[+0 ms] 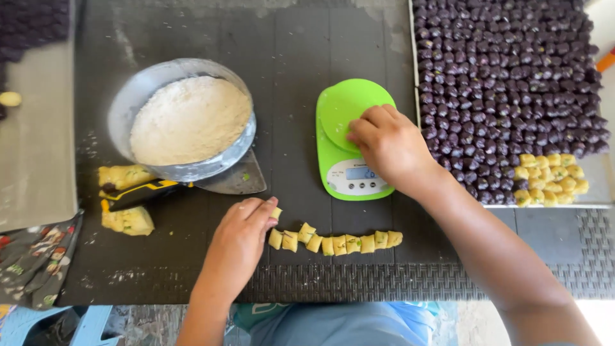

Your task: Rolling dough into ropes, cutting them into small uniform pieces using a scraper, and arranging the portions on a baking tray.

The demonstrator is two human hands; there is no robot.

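Small yellow dough piece (276, 213) pinched in left hand (240, 238) grip at the end of cut yellow dough row (336, 242) on dark worktop (288, 57); right hand (389, 145) fingers curled together on green digital kitchen scale (339, 112), contents unclear.

The person shows 2 bare hands and 2 bare forearms, seen from above. The left hand (240, 234) has no glove, ring or bracelet on it, and the wrist behind it carries no watch or band. The right hand (387, 144) is likewise uncovered, with short, unpainted fingernails visible on the fingers. No sleeve reaches either forearm within the view; both arms run bare to the bottom edge. Between the 2 arms, at the lower edge, lies the person's light blue soft fabric garment (346, 323), creased in gentle folds, with a patch of teal green cloth showing at its upper left.
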